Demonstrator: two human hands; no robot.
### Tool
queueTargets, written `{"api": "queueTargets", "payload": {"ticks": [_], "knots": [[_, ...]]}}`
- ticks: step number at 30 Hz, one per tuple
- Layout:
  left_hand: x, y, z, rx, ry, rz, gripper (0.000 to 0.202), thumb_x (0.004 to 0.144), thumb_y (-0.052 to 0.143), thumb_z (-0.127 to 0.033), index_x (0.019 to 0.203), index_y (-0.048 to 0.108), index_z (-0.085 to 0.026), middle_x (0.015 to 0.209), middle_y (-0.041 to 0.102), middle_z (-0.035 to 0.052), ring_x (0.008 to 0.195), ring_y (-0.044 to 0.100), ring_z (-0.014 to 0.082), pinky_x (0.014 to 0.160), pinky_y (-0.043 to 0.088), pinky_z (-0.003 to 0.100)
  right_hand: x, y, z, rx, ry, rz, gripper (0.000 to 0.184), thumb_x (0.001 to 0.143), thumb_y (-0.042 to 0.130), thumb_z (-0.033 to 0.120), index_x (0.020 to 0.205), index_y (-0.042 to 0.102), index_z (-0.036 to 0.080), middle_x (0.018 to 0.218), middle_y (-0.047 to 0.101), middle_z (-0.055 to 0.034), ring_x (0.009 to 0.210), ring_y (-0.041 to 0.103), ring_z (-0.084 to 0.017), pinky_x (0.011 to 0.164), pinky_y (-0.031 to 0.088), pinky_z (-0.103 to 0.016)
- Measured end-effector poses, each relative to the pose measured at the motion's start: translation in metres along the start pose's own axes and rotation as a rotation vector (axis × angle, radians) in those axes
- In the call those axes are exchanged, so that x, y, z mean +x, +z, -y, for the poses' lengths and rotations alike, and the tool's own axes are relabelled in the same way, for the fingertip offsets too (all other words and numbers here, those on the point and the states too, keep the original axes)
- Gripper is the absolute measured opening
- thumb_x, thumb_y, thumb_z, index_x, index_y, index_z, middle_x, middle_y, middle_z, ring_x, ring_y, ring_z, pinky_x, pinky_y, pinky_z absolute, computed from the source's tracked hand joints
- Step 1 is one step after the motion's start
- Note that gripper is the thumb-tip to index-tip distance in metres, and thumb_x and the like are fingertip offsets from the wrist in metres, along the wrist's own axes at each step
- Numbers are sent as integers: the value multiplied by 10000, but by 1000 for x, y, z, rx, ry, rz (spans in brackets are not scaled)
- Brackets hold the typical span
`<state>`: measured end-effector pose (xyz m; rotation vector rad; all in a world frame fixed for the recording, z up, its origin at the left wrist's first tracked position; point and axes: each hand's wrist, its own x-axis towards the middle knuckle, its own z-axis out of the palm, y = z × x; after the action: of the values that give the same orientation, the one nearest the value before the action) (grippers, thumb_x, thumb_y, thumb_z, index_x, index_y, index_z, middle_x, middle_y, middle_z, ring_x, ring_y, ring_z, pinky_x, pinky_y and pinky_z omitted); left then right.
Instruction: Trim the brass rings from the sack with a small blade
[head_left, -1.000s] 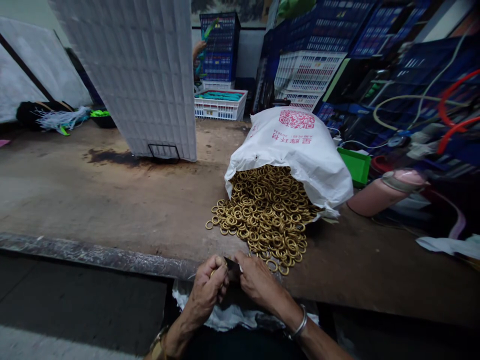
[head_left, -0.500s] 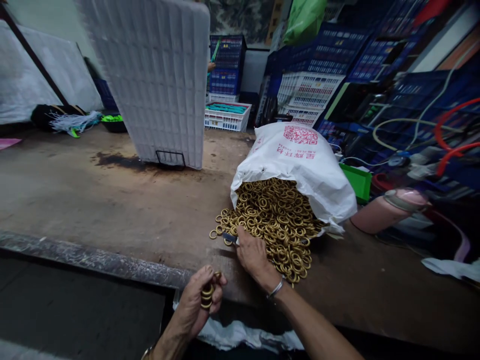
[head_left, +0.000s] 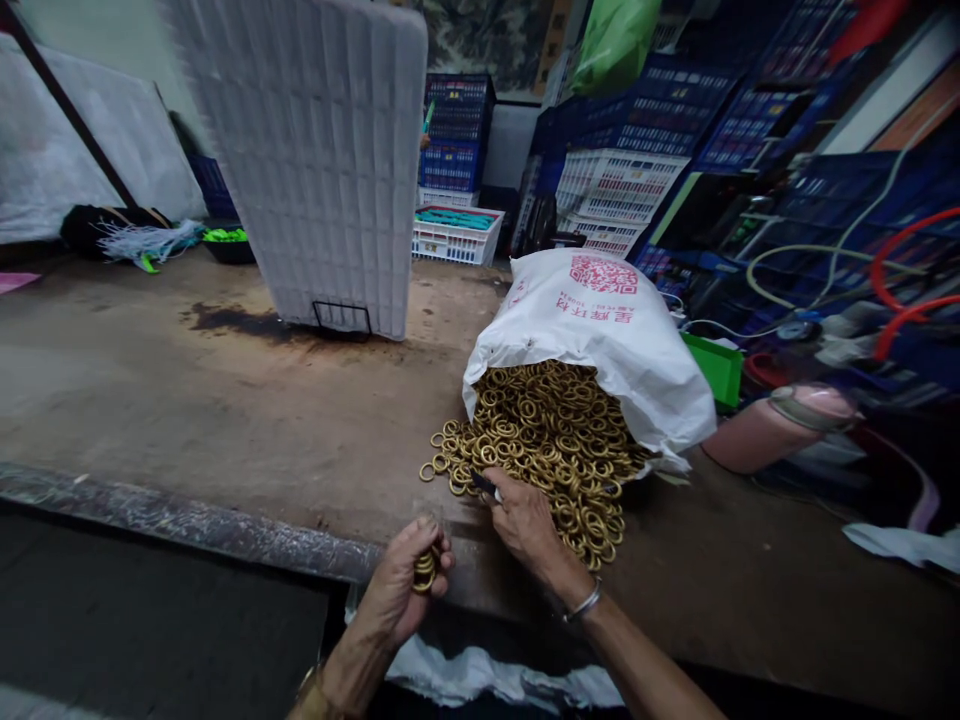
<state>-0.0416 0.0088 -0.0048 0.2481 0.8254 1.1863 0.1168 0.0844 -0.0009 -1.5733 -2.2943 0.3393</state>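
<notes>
While one black bowl (head_left: 229,254) of green pieces sits toward the left of the desk (head_left: 150,400), one white panel (head_left: 322,170) stands upright to its right. Of the two hands, the left hand (head_left: 409,577) is curled around a few brass-coloured rings (head_left: 424,572), partly hidden, so I cannot give a sure count. Farther up, one outlying ring (head_left: 427,471) marks the left fringe of a heap of rings (head_left: 551,425), too many to count. Each ring looks hard and stiff, likely light, and smooth enough to slip or roll; a pinch across its rim should hold best. At the heap's near side, the right hand (head_left: 529,525) grips one dark flat tool (head_left: 484,485); whether it also touches rings, I cannot tell. Behind, one white bag (head_left: 592,325) lies with the heap spilling from its mouth; it seems soft, probably heavy overall. Beyond are one green tray (head_left: 716,370) and one pink bottle (head_left: 772,430).
</notes>
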Motion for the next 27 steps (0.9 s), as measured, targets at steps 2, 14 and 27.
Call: {"api": "queueTargets", "payload": {"ticks": [2,14,27], "knots": [[5,5,4,113,43,2,209,682,644,-308,736,508,-159,596,491,-35,463,446,56,350,280,135,-5,1,-6,61,-5,-18,311,712,391,84,913,586,220,705,620,-5,636,547,-125,581,313,-205],[18,24,15,636,210,-49,378,705,555,-442,938,563,-144,414,421,-87,319,339,45,331,277,145,-28,-24,7,648,44,165,338,863,313,331,599,456,176,578,463,28,570,435,-98,563,329,-205],[9,28,25,678,258,-85,262,715,556,-410,741,527,-152,418,430,-77,335,325,38,339,263,142,-42,-9,14,1005,365,271,313,780,428,383,549,425,172,445,359,77,397,288,-45,394,217,-173]]}}
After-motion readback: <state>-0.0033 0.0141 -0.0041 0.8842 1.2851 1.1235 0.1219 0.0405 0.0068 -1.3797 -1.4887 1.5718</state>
